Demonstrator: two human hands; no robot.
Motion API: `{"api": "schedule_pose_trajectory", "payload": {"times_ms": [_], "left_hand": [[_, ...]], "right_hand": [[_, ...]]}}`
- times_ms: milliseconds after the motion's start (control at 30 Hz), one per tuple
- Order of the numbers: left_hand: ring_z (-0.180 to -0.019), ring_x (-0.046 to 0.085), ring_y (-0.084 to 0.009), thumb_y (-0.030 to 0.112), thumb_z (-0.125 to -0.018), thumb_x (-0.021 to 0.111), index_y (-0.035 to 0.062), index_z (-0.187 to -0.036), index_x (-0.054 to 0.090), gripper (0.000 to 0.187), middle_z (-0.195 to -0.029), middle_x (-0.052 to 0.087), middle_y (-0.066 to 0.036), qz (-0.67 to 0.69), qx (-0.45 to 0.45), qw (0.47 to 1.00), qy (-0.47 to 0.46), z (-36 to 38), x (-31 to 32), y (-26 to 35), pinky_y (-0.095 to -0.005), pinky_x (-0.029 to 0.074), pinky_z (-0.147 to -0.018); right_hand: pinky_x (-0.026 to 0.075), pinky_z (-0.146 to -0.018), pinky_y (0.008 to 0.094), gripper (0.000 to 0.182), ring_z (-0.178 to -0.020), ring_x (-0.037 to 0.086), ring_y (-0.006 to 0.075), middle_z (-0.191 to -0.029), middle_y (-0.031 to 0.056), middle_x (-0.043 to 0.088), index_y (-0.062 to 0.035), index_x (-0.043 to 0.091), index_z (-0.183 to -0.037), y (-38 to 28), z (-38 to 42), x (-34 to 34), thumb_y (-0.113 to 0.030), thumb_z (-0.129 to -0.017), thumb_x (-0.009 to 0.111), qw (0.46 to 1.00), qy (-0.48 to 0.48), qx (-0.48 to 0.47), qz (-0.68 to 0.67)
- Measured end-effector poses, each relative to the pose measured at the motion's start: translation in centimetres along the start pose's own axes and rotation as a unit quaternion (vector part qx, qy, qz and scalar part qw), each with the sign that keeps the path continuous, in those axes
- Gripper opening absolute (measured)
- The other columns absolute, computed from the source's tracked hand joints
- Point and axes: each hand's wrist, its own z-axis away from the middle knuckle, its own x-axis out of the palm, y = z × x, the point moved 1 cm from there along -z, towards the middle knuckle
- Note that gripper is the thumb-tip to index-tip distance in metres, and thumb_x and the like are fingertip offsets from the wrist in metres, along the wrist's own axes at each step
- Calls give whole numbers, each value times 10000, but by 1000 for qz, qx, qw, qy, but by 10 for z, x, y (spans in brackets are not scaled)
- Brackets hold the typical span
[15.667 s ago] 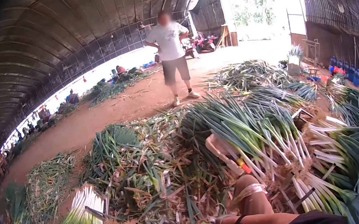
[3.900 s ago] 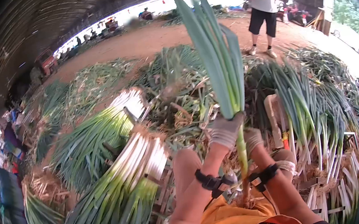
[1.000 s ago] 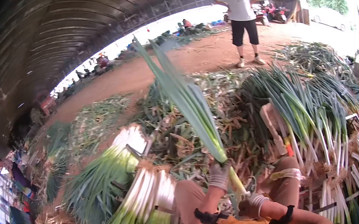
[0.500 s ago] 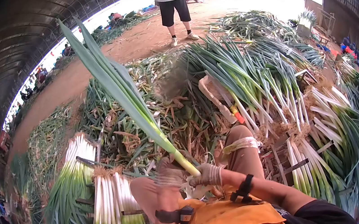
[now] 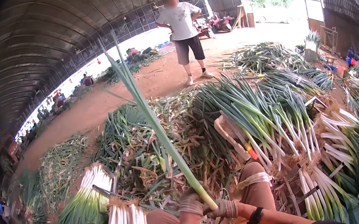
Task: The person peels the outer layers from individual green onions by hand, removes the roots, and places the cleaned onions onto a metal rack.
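Observation:
A long leek point(image 5: 171, 154) leans up and to the left in front of me, its green leaves reaching far above my lap. My left hand point(image 5: 192, 202), in a pale work glove, is closed around the lower stalk. Close beside it, my right hand point(image 5: 224, 209), gloved too, is closed at the pale bottom end of the same leek. The fingertips of both hands are partly hidden. Between my knees and beyond lies a heap of stripped leaves point(image 5: 149, 161).
To my left, bundled white-stemmed leeks point(image 5: 124, 223) rest on metal bars. More leeks point(image 5: 252, 111) lie at the right, by a pale curved-edged container point(image 5: 230, 137). Farther right are other leek stacks point(image 5: 346, 135). A person point(image 5: 186, 34) stands ahead on the dirt floor point(image 5: 152, 77).
My view has tilted upward, so more of the standing person and the roof shows. The leek stands somewhat more upright, and both hands stay on its lower end.

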Motion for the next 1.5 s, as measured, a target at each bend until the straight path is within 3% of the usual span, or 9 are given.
{"api": "schedule_pose_trajectory", "payload": {"times_ms": [200, 500, 800, 933, 1067, 1200, 1267, 1300, 1500], "left_hand": [[-906, 587, -297, 112, -812, 591, -50, -1088, 505, 332, -1032, 582, -202, 152, -69, 986, -24, 7, 11, 14, -405, 496, -802], [-705, 606, -188, 4, -782, 595, 0, -915, 596, 133, -813, 625, -77, -147, 42, 974, 167, 3, 19, 28, -310, 520, -643], [-679, 537, -110, 92, -814, 607, -15, -961, 538, 194, -804, 587, -24, -218, 80, 972, 32, 9, 31, 27, -239, 463, -633], [-621, 537, -186, 108, -742, 675, 1, -832, 583, 167, -714, 571, -94, -612, 92, 777, 115, 15, 27, 22, -281, 461, -609], [-694, 593, -300, 164, -772, 599, 51, -831, 621, 130, -776, 611, -151, -732, 64, 678, -23, 39, 15, 9, -383, 465, -624], [-688, 578, -210, 157, -770, 599, 72, -920, 626, 174, -784, 612, -125, -810, -21, 582, 70, 38, -55, 7, -282, 475, -665], [-737, 583, -222, 280, -776, 642, 22, -1109, 535, 435, -820, 604, -97, -424, -61, 903, 45, 20, -49, 23, -308, 475, -663], [-744, 580, -205, 285, -783, 648, 0, -1145, 496, 485, -838, 598, -91, -277, -39, 960, 9, 12, -42, 29, -293, 475, -659], [-815, 589, -189, 202, -795, 663, -10, -1249, 361, 585, -972, 587, -114, -206, 19, 973, -100, 16, 4, 50, -282, 494, -703]], "right_hand": [[443, -822, 271, 371, -912, 550, 128, -988, 50, 615, -20, 582, -1092, 3, 4, 0, -205, -778, 654, 1000, -6, -10, -24], [465, -641, 247, 359, -695, 538, 77, -787, 11, 619, -103, 629, -1077, -44, 18, 5, -315, -787, 627, 995, 52, 10, 91], [464, -738, 269, 342, -806, 560, 107, -903, 43, 635, -30, 619, -1045, -44, 24, 3, -222, -764, 644, 998, -1, -54, -25], [467, -755, 281, 332, -832, 569, 112, -924, 59, 638, -36, 620, -1042, -45, 25, 3, -225, -770, 637, 999, 29, -32, 7], [470, -633, 259, 304, -694, 556, 87, -795, 35, 610, -39, 619, -975, -46, 31, 3, -239, -751, 662, 992, 110, 54, 37], [476, -615, 301, 337, -661, 574, 131, -765, 68, 608, -48, 586, -982, -47, 30, 20, -244, -726, 682, 980, 184, -22, 76], [476, -616, 325, 388, -661, 587, 170, -758, 91, 609, -55, 564, -1023, -46, 23, 30, -253, -715, 691, 947, 247, -96, 183], [473, -624, 348, 470, -677, 597, 226, -762, 117, 608, -73, 531, -1115, -49, 23, 33, -253, -713, 695, 938, 254, -69, 228], [489, -635, 333, 455, -667, 614, 225, -793, 136, 629, -85, 551, -1104, -71, 26, 36, -213, -697, 707, 987, 127, -29, 98]]}}
